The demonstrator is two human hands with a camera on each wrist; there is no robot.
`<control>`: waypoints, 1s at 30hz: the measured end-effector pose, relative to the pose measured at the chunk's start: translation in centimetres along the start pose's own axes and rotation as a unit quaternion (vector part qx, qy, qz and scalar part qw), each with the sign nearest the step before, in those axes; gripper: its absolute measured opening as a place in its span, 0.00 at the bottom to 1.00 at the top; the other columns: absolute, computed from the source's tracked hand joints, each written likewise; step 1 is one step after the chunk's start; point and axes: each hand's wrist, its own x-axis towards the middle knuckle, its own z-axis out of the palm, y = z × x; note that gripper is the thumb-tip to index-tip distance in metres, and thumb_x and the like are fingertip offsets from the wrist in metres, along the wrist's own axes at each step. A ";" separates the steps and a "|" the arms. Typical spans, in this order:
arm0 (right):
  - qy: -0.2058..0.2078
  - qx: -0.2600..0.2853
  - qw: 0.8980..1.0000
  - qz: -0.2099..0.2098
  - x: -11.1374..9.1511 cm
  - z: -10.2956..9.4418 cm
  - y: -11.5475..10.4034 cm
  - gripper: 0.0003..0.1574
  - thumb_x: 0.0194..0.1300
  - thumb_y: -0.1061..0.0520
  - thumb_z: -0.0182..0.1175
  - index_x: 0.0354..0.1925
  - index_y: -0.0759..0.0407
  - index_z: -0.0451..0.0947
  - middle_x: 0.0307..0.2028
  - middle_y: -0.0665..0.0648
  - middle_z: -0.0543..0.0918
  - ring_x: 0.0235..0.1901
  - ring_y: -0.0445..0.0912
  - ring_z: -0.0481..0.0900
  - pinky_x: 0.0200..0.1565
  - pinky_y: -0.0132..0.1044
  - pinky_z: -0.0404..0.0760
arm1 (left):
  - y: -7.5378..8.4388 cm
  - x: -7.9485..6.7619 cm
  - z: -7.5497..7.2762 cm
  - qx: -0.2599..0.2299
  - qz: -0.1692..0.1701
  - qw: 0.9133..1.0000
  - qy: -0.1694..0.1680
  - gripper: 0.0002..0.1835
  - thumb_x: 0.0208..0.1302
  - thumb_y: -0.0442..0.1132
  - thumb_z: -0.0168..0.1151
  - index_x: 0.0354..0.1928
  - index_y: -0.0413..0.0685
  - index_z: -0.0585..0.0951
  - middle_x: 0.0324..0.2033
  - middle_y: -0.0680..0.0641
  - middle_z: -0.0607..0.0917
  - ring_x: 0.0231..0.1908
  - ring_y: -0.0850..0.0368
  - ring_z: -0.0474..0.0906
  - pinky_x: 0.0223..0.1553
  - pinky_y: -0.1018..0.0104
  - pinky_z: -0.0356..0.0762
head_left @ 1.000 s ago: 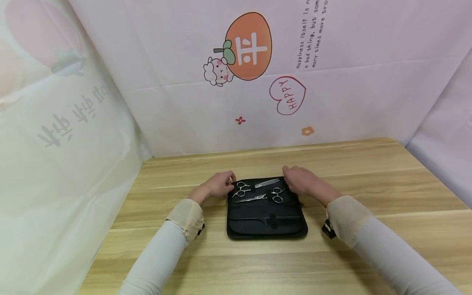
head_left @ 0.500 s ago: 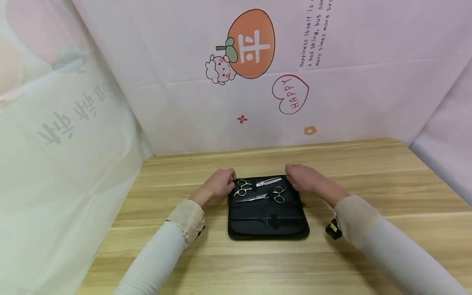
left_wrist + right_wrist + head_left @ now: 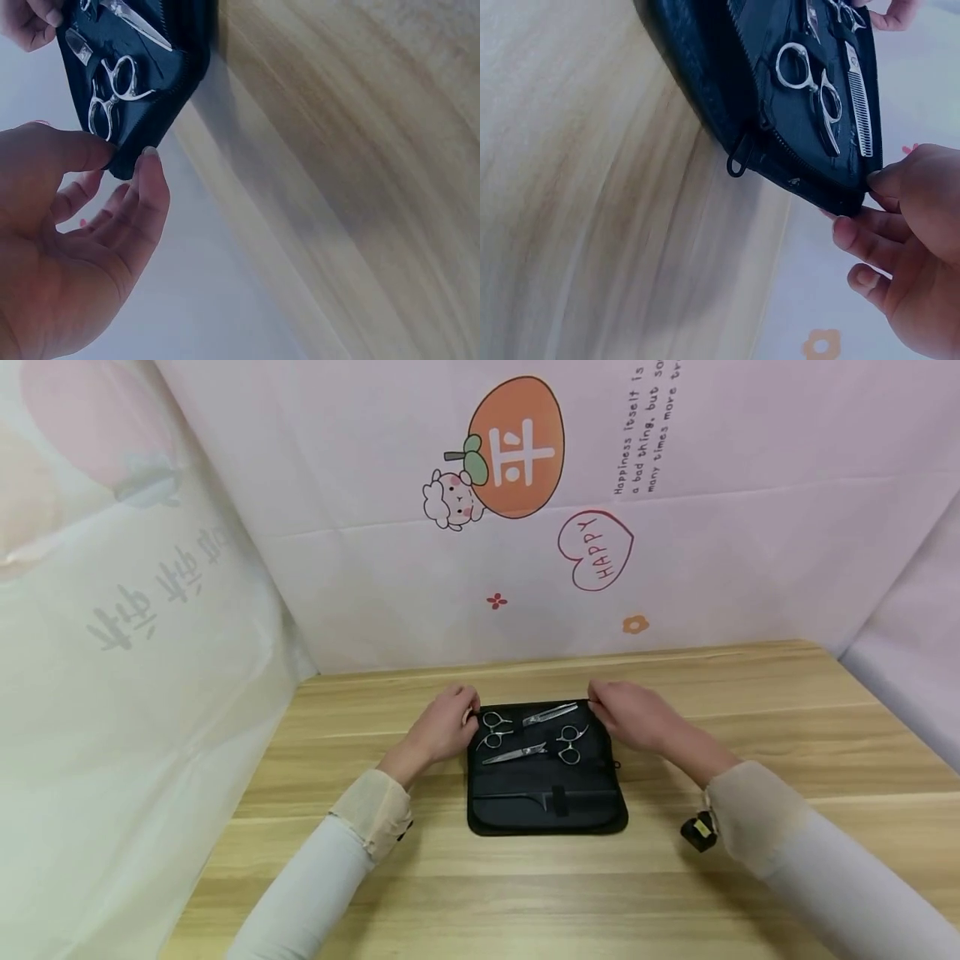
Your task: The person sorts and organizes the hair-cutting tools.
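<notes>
A black zip case [image 3: 506, 777] lies unfolded, its far edge tipped up off the table. My left hand [image 3: 446, 727] pinches its far left corner; in the left wrist view the thumb [image 3: 82, 150] is on the inside face with fingertips behind. My right hand [image 3: 636, 717] pinches the far right corner between thumb and fingers, near the zip pull [image 3: 740, 157]. Inside, thinning scissors [image 3: 857, 97] lie along the far edge, their finger rings [image 3: 112, 97] at the left. Below them are straight-bladed scissors [image 3: 517, 753] with rings at the right. A black tail comb [image 3: 510, 796] sits under a strap near the front.
The case is on a wood-grain table [image 3: 480, 893]. A pale printed cloth [image 3: 360, 593] hangs behind the table, and another cloth [image 3: 150, 710] hangs at the left. A black wrist camera [image 3: 699, 832] hangs under the right wrist.
Both hands have risen slightly, lifting the case's far edge with its scissors. The near edge has shifted slightly upward in the head view. Both hands keep their hold on the corners.
</notes>
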 end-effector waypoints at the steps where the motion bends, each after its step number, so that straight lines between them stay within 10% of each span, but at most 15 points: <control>1: 0.005 -0.001 1.000 -0.002 -0.1 -0.1 -0.1 0.03 0.74 0.63 0.56 0.39 0.59 0.74 0.28 0.52 0.78 0.27 0.46 0.73 0.30 0.43 0.75 | 0.1 -0.1 -0.1 -0.001 0.003 1.000 0.002 0.04 0.68 0.30 0.58 0.43 0.42 0.77 0.38 0.45 0.76 0.35 0.52 0.72 0.38 0.58 0.74; 30: 0.143 0.000 0.985 -0.093 -7.3 -1.6 -3.1 0.07 0.65 0.63 0.68 0.42 0.58 0.85 0.38 0.51 0.86 0.33 0.41 0.85 0.33 0.40 0.85 | 2.9 -5.4 -2.5 -0.072 0.077 0.994 -0.003 0.04 0.68 0.30 0.65 0.41 0.43 0.80 0.37 0.49 0.85 0.36 0.58 0.84 0.40 0.62 0.85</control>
